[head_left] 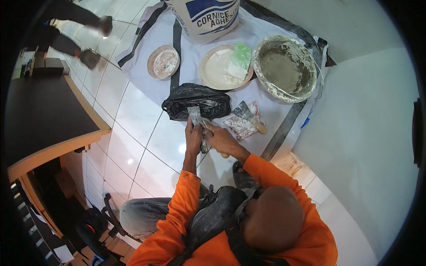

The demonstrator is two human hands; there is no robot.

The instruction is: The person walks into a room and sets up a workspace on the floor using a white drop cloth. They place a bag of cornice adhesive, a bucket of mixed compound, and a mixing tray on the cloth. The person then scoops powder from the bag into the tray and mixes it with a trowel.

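Observation:
My left hand [193, 138] and my right hand [220, 139] are close together, both closed, in front of a black plastic bag [208, 103]. A putty knife [194, 114] with a pale, smeared blade points away from me between them, its tip over the bag. A pale yellow handle end shows under my right hand. Below my left fingers hangs a dark, smeared piece [204, 146]; whether it belongs to a second tool I cannot tell. To the right, another putty knife [244, 111] with a wooden handle lies on a red-and-white smeared packet [242, 126].
Farther off on a white sheet [146, 35] stand a bag of powder [206, 22], a small crusted bowl [153, 66], a basin of white paste [213, 73] with a green-and-white sponge-like block [240, 57], and a crusted bucket [306, 88]. A desk [53, 111] is left, a wall [368, 133] right. Another person's legs [66, 42] are far left.

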